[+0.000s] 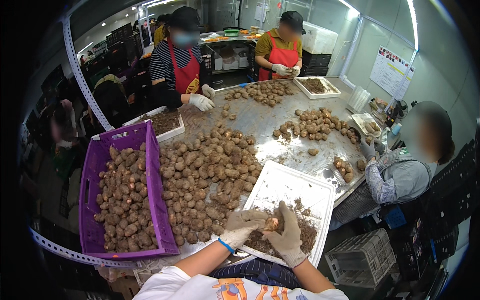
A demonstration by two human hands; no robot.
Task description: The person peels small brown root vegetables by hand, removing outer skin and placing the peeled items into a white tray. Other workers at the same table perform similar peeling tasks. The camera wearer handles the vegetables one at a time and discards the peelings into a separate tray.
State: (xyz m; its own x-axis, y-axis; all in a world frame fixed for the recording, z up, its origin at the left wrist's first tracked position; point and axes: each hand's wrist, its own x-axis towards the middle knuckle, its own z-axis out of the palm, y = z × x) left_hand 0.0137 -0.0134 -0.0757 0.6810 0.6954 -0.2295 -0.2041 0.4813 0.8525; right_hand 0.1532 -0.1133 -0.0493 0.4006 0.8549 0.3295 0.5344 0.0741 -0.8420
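Over a white foam tray (295, 187) at the table's near edge, both my gloved hands meet around one small brown taro (271, 224) with a pale, pinkish patch. My left hand (245, 225), with a blue band at the wrist, has its fingers closed on the taro's left side. My right hand (289, 235) grips it from the right, thumb and fingers around it. Dark peelings and soil (306, 235) lie in the tray below. To the left, a large heap of brown taros (210, 170) spreads over the metal table (240, 115).
A purple crate (161, 200) full of taros stands at the left. Across the table, two people in red aprons (187, 70) work; another person (400, 175) works at the right. Smaller taro piles (315, 124) and white trays (327, 92) lie beyond. A grey crate (361, 260) sits low right.
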